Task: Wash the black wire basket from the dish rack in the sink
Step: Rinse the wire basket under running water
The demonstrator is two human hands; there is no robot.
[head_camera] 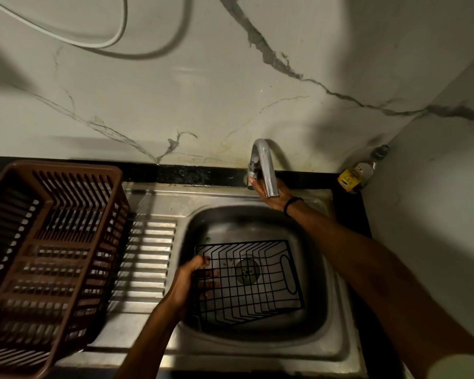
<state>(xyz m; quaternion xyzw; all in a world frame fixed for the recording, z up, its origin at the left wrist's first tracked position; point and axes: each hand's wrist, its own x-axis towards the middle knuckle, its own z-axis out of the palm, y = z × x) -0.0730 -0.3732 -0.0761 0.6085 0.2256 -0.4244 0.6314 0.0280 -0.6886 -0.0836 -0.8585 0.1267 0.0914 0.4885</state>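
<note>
Currently, the black wire basket (253, 287) lies tilted inside the bowl of the stainless steel sink (319, 291), above the drain strainer (247, 270). The left hand (188, 283) grasps the basket's left end, thumb over the top wire and fingers curled behind the mesh. The right hand (274, 202) is at the faucet (263, 160) lever. The spout hides its fingers, so its grip cannot be determined. The brown plastic dish rack (52, 242) sits on the drainboard (148, 258), left of the bowl.

Both forearms bare; left hand (188, 283) and right hand (268, 191) uncovered. One narrow black band (292, 205) worn on the right wrist.
</note>
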